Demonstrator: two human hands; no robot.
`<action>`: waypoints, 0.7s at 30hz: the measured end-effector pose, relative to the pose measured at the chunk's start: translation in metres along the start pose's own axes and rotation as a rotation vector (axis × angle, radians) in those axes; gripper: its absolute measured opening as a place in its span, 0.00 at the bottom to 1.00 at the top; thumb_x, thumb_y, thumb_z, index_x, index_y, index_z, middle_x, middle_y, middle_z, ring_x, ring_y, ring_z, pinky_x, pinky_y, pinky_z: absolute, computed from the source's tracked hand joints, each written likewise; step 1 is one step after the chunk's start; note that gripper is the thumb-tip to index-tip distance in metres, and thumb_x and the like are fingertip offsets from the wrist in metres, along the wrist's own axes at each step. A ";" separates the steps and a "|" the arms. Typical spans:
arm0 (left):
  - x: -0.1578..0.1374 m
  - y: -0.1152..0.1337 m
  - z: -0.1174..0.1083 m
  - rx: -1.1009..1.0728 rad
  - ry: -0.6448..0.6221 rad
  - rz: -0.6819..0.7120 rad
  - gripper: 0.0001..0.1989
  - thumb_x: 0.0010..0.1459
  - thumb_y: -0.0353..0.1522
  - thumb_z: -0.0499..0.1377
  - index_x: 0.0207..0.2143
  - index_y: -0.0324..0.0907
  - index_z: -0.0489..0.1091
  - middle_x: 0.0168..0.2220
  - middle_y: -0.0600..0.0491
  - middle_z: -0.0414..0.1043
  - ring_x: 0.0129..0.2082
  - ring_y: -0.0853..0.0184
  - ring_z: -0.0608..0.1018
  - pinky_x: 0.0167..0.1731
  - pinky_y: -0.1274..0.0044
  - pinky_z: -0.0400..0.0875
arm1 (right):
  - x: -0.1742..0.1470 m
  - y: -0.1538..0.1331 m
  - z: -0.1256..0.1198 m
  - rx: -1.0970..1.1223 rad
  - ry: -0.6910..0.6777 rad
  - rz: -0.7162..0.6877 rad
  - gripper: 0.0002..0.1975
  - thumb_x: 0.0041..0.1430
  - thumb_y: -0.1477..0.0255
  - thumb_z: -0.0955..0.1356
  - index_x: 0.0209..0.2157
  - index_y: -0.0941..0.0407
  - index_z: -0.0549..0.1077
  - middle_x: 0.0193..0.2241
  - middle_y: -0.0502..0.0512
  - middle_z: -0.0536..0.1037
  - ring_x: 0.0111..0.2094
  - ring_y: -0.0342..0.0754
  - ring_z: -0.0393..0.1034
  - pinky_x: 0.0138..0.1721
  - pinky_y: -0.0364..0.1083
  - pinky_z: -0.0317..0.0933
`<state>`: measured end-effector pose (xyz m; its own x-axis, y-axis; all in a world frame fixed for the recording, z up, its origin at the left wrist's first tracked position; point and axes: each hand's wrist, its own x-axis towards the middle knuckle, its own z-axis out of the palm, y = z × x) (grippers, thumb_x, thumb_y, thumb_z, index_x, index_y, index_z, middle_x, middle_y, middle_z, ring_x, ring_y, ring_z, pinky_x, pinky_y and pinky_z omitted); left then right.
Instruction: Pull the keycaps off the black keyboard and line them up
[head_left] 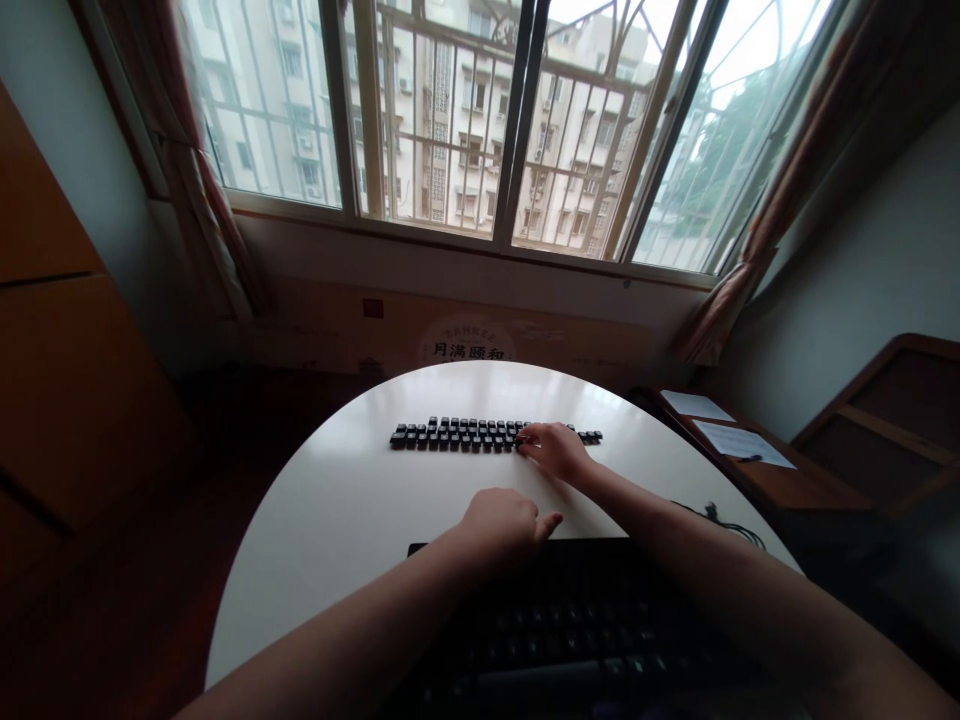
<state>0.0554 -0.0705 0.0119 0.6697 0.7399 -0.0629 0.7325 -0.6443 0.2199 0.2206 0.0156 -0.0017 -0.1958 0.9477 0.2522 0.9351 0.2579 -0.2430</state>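
Note:
Loose black keycaps (454,437) stand in rows on a white round table (322,540). My right hand (555,450) reaches the right part of these rows, with thumb and fingers closed around a keycap there. Nearer to me, my left hand (501,518) hovers over the top edge of a black keyboard (570,625), back of the hand up and thumb pointing right. Its other fingers are hidden beneath it. The keyboard lies at the near side of the table, dark and partly covered by my forearms, with several keys visible on it.
A black cable (724,522) lies coiled at the table's right edge. Beyond it, sheets of paper (742,442) with a pen rest on a low wooden table, beside a wooden chair (892,430). A long printed box stands under the barred window (495,130). An orange cabinet (82,380) is at left.

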 end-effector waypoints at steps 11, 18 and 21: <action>-0.002 0.001 -0.004 -0.033 -0.008 0.008 0.38 0.65 0.51 0.33 0.25 0.41 0.74 0.28 0.46 0.76 0.28 0.59 0.76 0.28 0.70 0.63 | -0.002 -0.003 0.002 0.001 0.040 0.005 0.12 0.58 0.68 0.69 0.43 0.50 0.79 0.37 0.52 0.83 0.39 0.52 0.77 0.39 0.45 0.64; -0.003 0.000 -0.005 -0.069 -0.025 -0.001 0.39 0.64 0.54 0.33 0.27 0.41 0.75 0.29 0.44 0.76 0.30 0.57 0.76 0.32 0.69 0.66 | -0.012 -0.004 -0.021 0.070 0.125 -0.049 0.15 0.59 0.70 0.69 0.48 0.51 0.77 0.37 0.53 0.83 0.38 0.52 0.77 0.40 0.46 0.66; -0.001 -0.001 -0.003 -0.044 -0.038 -0.004 0.39 0.64 0.53 0.33 0.26 0.41 0.74 0.29 0.44 0.76 0.29 0.58 0.76 0.30 0.69 0.66 | -0.034 -0.002 -0.055 0.147 0.217 -0.088 0.16 0.68 0.68 0.60 0.45 0.55 0.78 0.42 0.57 0.81 0.43 0.51 0.75 0.44 0.46 0.66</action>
<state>0.0537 -0.0700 0.0151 0.6712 0.7345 -0.1003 0.7300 -0.6313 0.2620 0.2417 -0.0273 0.0413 -0.1918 0.8618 0.4695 0.8615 0.3770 -0.3402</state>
